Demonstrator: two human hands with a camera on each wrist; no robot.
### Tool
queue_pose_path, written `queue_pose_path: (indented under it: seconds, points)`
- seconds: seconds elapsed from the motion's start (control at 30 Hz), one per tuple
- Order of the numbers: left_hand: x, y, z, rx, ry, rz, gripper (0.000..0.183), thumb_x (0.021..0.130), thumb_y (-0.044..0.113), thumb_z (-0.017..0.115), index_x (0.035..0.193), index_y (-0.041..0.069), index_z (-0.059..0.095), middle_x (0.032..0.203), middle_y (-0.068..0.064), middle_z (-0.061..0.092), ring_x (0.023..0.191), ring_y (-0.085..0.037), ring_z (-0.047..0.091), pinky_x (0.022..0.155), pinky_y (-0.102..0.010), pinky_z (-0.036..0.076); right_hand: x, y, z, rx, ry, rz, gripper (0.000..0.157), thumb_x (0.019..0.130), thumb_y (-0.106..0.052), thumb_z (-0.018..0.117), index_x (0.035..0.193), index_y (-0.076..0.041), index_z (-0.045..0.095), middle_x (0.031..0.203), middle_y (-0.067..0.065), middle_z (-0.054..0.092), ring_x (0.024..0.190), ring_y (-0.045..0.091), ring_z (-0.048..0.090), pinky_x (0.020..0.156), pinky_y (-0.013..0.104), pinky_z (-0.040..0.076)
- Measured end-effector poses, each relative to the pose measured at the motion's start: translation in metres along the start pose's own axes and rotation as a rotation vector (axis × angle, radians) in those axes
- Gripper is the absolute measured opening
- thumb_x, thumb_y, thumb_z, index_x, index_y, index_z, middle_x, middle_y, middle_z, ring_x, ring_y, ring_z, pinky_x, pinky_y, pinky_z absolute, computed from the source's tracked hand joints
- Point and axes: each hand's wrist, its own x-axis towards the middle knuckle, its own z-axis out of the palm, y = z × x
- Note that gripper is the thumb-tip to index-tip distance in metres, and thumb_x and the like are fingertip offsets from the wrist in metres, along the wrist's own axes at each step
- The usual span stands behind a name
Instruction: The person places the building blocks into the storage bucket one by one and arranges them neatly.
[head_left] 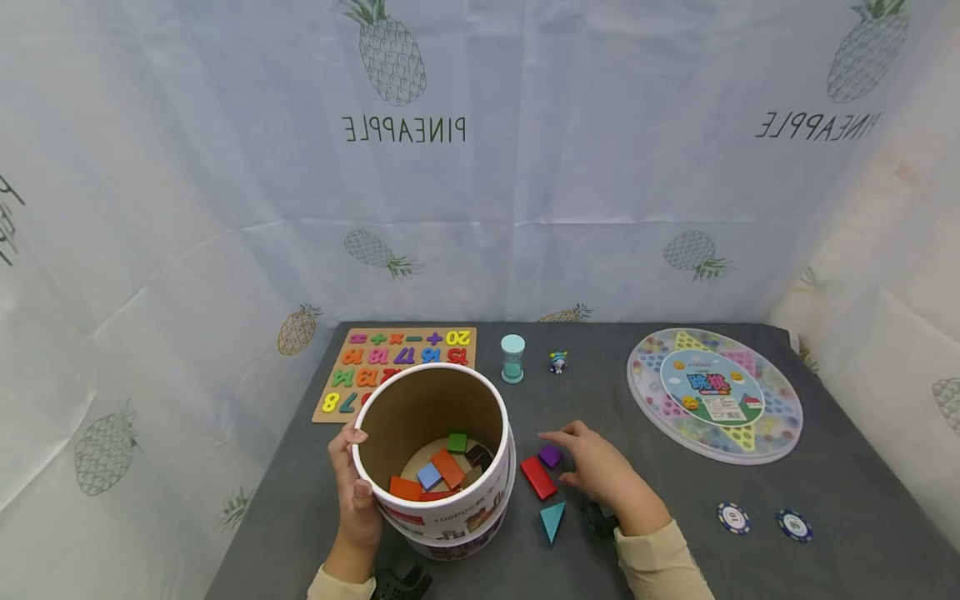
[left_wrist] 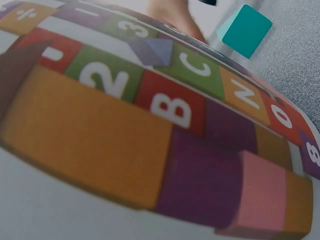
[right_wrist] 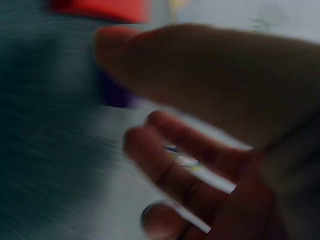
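My left hand (head_left: pixel 357 504) grips a white round bucket (head_left: pixel 450 518) by its left side, with a finger over the rim. Inside lie several toy blocks, among them an orange block (head_left: pixel 447 468), a blue block (head_left: pixel 429 476) and a green block (head_left: pixel 457 442). Printed letter cubes on the bucket wall (left_wrist: pixel 95 135) fill the left wrist view. My right hand (head_left: pixel 603 468) is over the table with fingers spread, beside a purple block (head_left: pixel 551 456). In the blurred right wrist view, no block is held. A red block (head_left: pixel 538 478) and a teal triangular block (head_left: pixel 552 522) lie close by.
Behind the bucket lies a wooden number board (head_left: pixel 341 379). A teal sand timer (head_left: pixel 513 358) and a small figurine (head_left: pixel 558 362) stand at the back. On the right are a round board game (head_left: pixel 712 396) and two poker chips, one nearer (head_left: pixel 733 517), one farther right (head_left: pixel 795 525).
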Motion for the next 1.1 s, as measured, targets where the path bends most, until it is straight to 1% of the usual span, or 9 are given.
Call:
queue_pose_path:
  seconds: [0.1,0.27,0.4,0.57,0.67,0.73,0.83,0.93,1.1]
  points:
    - [-0.002,0.0,0.0,0.008,0.0,-0.01,0.053,0.099,0.043,0.042,0.121,-0.003,0.026,0.141,-0.029,0.022,0.125,-0.041,0.03,0.1,-0.039,0.033,0.004,0.013,0.019,0.049,-0.05,-0.027,0.053,0.076,-0.008,0.08,0.124,-0.022,0.063,0.116,0.007,0.05,0.095,0.022,0.058,0.08,0.044,0.05]
    - [-0.005,-0.001,0.002,0.005,0.002,-0.02,0.053,0.098,0.043,0.042,0.121,-0.003,0.027,0.141,-0.03,0.021,0.125,-0.041,0.03,0.101,-0.038,0.033,0.004,0.022,0.032,0.057,0.068,0.028,0.025,0.076,-0.013,0.08,0.095,-0.025,0.069,0.098,-0.004,0.052,0.083,0.015,0.057,0.074,0.04,0.051]
    - [-0.005,0.0,0.003,0.003,0.004,-0.02,0.052,0.099,0.042,0.042,0.121,-0.002,0.027,0.142,-0.031,0.02,0.126,-0.041,0.029,0.102,-0.037,0.032,0.004,0.021,0.03,0.075,0.174,0.064,0.019,0.075,-0.016,0.082,0.086,-0.026,0.069,0.088,-0.007,0.055,0.075,0.011,0.054,0.067,0.034,0.049]
    - [0.0,0.002,0.001,-0.005,-0.005,-0.01,0.052,0.099,0.042,0.042,0.121,-0.002,0.026,0.142,-0.03,0.02,0.126,-0.043,0.028,0.101,-0.039,0.034,0.004,-0.005,0.004,0.225,0.454,0.037,0.022,0.076,-0.019,0.082,0.094,-0.024,0.071,0.095,-0.01,0.059,0.067,0.007,0.047,0.057,0.026,0.044]
    - [0.002,0.002,0.0,-0.008,-0.004,0.0,0.052,0.098,0.042,0.043,0.122,-0.002,0.027,0.141,-0.03,0.021,0.125,-0.042,0.029,0.101,-0.039,0.033,0.001,-0.036,-0.024,0.335,0.646,-0.089,0.024,0.076,-0.017,0.082,0.096,-0.022,0.07,0.102,-0.01,0.062,0.067,0.009,0.047,0.054,0.022,0.041]
    - [0.003,0.002,-0.001,-0.008,-0.004,0.004,0.051,0.098,0.042,0.043,0.122,-0.001,0.027,0.141,-0.03,0.021,0.125,-0.041,0.029,0.101,-0.038,0.033,-0.001,-0.06,-0.041,0.397,0.717,-0.222,0.026,0.075,-0.013,0.082,0.097,-0.02,0.07,0.105,-0.009,0.064,0.074,0.009,0.051,0.058,0.022,0.042]
    - [0.003,0.002,-0.003,-0.005,-0.004,0.01,0.051,0.098,0.041,0.043,0.122,-0.001,0.027,0.141,-0.029,0.022,0.125,-0.041,0.03,0.101,-0.038,0.033,-0.002,-0.093,-0.056,0.448,0.7,-0.43,0.026,0.075,-0.012,0.082,0.098,-0.019,0.071,0.109,-0.006,0.066,0.084,0.012,0.053,0.064,0.023,0.044]
    - [0.002,0.003,-0.003,-0.009,-0.002,0.009,0.05,0.099,0.04,0.042,0.122,-0.001,0.027,0.14,-0.029,0.022,0.125,-0.041,0.03,0.1,-0.038,0.033,0.0,-0.117,-0.059,0.436,0.637,-0.557,0.025,0.076,-0.016,0.082,0.099,-0.019,0.072,0.111,-0.006,0.067,0.092,0.012,0.053,0.07,0.025,0.046]
    - [0.0,0.004,-0.002,-0.007,-0.017,-0.014,0.049,0.099,0.04,0.041,0.122,-0.001,0.026,0.139,-0.03,0.023,0.125,-0.04,0.031,0.1,-0.035,0.034,0.003,-0.133,-0.053,0.403,0.542,-0.53,0.025,0.078,-0.022,0.08,0.102,-0.024,0.072,0.109,-0.015,0.067,0.088,0.006,0.048,0.065,0.023,0.043]
